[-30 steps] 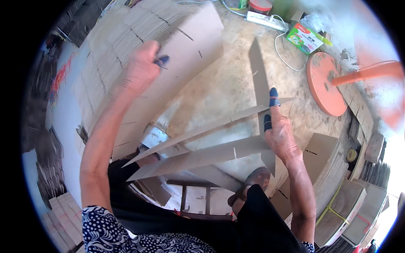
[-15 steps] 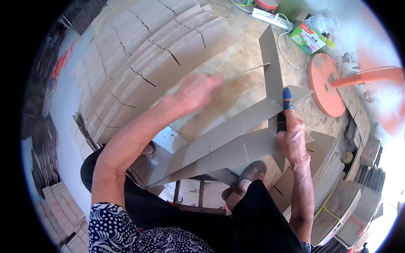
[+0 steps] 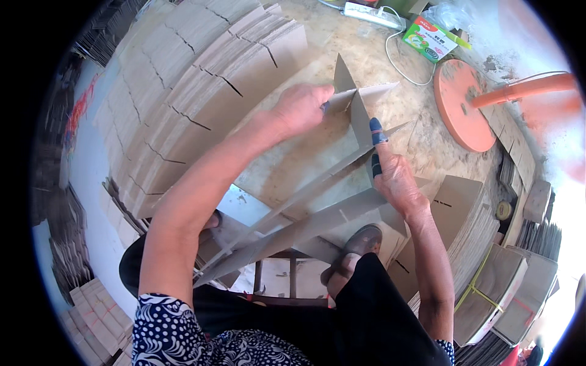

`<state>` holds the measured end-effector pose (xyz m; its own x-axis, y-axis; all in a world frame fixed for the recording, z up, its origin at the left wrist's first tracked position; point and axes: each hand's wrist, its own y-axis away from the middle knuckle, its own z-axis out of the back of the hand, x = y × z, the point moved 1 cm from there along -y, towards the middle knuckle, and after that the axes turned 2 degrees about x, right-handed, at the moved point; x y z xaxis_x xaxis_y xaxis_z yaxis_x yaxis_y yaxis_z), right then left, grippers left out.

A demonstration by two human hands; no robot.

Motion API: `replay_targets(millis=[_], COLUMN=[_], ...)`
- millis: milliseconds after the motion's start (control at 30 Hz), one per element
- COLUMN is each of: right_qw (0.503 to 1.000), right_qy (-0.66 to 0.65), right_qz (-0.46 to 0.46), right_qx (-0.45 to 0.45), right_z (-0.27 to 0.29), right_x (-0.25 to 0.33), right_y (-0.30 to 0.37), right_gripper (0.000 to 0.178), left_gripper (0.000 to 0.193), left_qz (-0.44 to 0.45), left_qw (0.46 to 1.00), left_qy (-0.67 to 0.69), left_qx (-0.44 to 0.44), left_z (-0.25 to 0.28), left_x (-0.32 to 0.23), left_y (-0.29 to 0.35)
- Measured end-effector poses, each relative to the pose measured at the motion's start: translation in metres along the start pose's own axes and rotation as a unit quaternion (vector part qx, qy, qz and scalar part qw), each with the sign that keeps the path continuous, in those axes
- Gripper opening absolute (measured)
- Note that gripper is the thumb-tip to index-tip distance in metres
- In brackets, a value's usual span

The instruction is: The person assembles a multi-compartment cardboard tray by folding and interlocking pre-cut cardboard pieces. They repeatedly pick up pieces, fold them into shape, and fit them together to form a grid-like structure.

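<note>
A cardboard divider strip (image 3: pixel 360 119) stands on edge, crossed by long slotted strips (image 3: pixel 314 222) that slope down toward my lap. My right hand (image 3: pixel 400 183) is closed on the near part of this standing strip, its thumb and a finger wearing dark blue and black covers. At the strip's far part, my left hand (image 3: pixel 303 108) pinches one end of another cardboard strip (image 3: pixel 378 91), which crosses the standing one. A dark cover shows on a left fingertip. My left hand's other fingers are curled and partly hidden.
A tall stack of slotted cardboard strips (image 3: pixel 183 79) fills the left of the work surface. More cardboard (image 3: pixel 455 213) leans at right. Beyond are an orange round base with a pole (image 3: pixel 465 105), a green box (image 3: pixel 427 39), a white power strip (image 3: pixel 372 15) and its cable.
My left hand has moved right to the standing strip, bringing a crossing strip with it. My right hand and the cardboard frame have shifted left, and the long strips have tilted.
</note>
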<state>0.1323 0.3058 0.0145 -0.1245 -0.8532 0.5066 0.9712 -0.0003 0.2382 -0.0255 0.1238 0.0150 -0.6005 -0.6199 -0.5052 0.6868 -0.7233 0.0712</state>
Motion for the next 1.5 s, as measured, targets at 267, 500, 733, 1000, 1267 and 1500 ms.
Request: replay_targets(millis=[267,500,733,1000,1267,1500], right_qw=[0.993,0.944,0.942,0.922,0.860,0.846], right_qy=[0.082,0.277,0.284,0.224,0.167,0.041], right_qz=[0.050,0.041,0.067,-0.230,-0.372,-0.401], right_qx=[0.064,-0.174,-0.165,-0.217,-0.305,-0.349], right_z=[0.013,0.105,0.121,-0.027,-0.064,-0.043], right_x=[-0.017,-0.089,-0.084,-0.049,-0.083,-0.086], right_y=[-0.006,-0.077,0.021,0.279,0.346,0.386], right_gripper=[0.089,0.052,0.057,0.083,0.068,0.061], left_gripper=[0.045,0.051,0.049,0.041,0.018,0.028], left_qz=[-0.259,-0.048,-0.023,0.085,0.060,0.062], left_qw=[0.960,0.973,0.985,0.984,0.995,0.992], left_qy=[-0.035,-0.063,-0.021,0.085,0.072,0.084], left_qx=[0.095,0.216,0.168,0.133,-0.025,-0.066], left_z=[0.002,0.019,0.004,-0.019,-0.061,-0.066], left_x=[-0.068,-0.044,-0.044,-0.060,-0.072,-0.063], left_y=[0.149,0.242,0.267,0.281,0.292,0.297])
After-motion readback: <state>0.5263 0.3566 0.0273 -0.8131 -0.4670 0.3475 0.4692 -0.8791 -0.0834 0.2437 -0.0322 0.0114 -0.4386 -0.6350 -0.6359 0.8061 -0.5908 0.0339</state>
